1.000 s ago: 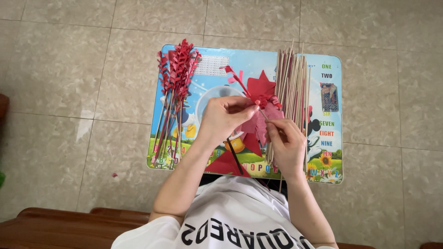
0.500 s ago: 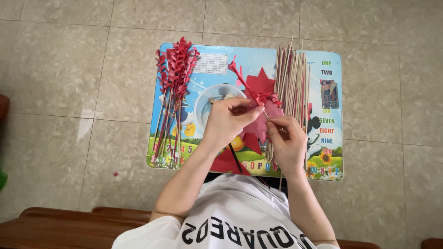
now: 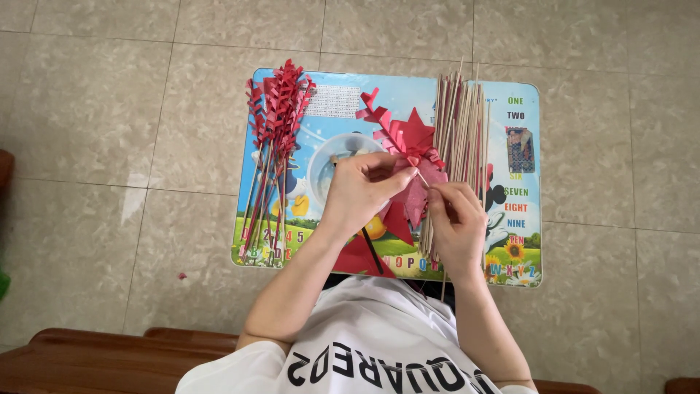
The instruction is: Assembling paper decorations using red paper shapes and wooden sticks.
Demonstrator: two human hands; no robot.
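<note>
My left hand (image 3: pixel 359 191) pinches a strip of red paper leaves (image 3: pixel 397 135) that sticks up and away from me over the colourful little table (image 3: pixel 521 219). Close beside it my right hand (image 3: pixel 458 220) grips a thin wooden stick (image 3: pixel 421 176) whose tip meets the red paper between my fingers. More red paper pieces (image 3: pixel 408 204) lie under both hands. A bundle of bare wooden sticks (image 3: pixel 459 138) lies just right of my hands. A pile of finished red leaf stems (image 3: pixel 273 146) lies on the table's left side.
The small table has a cartoon-printed top and stands on a beige tiled floor (image 3: pixel 109 146). A dark wooden bench edge (image 3: pixel 109 357) runs along the bottom. A tiny red scrap (image 3: pixel 181 276) lies on the floor at left. A white bowl picture shows under my left hand.
The red paper strip has shifted slightly between my fingers and both hands have closed in around the stick's tip. The piles on the table have not moved.
</note>
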